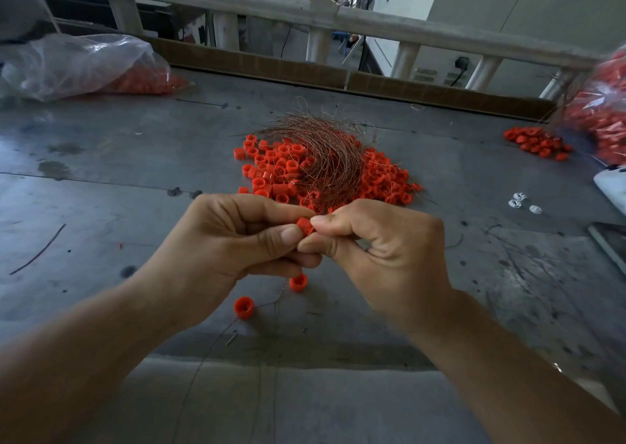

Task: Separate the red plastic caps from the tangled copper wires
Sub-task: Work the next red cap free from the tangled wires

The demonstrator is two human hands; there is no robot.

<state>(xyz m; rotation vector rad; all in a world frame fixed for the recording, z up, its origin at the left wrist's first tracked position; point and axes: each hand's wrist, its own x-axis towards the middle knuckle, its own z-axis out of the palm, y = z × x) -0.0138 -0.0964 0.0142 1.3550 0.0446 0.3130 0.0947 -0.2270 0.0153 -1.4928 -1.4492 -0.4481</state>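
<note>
Red cap: one red plastic cap (306,227) sits at the centre of the view, held off the table between both hands.
Left hand: the left hand (237,240) has its fingers curled, and its thumb and forefinger pinch the cap's left side.
Right hand: the right hand (382,250) has its fingers folded toward the palm, and its thumb and forefinger tips pinch the cap's right side.
Copper wires: the tangled copper wire bundle (325,152) lies at 12 o'clock from the hands, on top of the cap pile. Its near end runs down to the fingertips, but whether either hand grips it cannot be told.
Cap pile: the cap pile (277,169) spreads on the table under and around the bundle.
Loose caps: two loose caps (298,281) lie at 6 o'clock below the hands, apart from each other, with a thin wire strand (277,299) beside them.
Small heap: a small heap of caps (537,143) lies at 2 o'clock, just beside the right bag (606,114).
Left bag: the left bag (78,64), clear plastic with red caps inside, lies at 10 o'clock.
White clips: a few white clips (520,201) lie at 3 o'clock.
Table: the grey metal table (101,159) bears everything.
</note>
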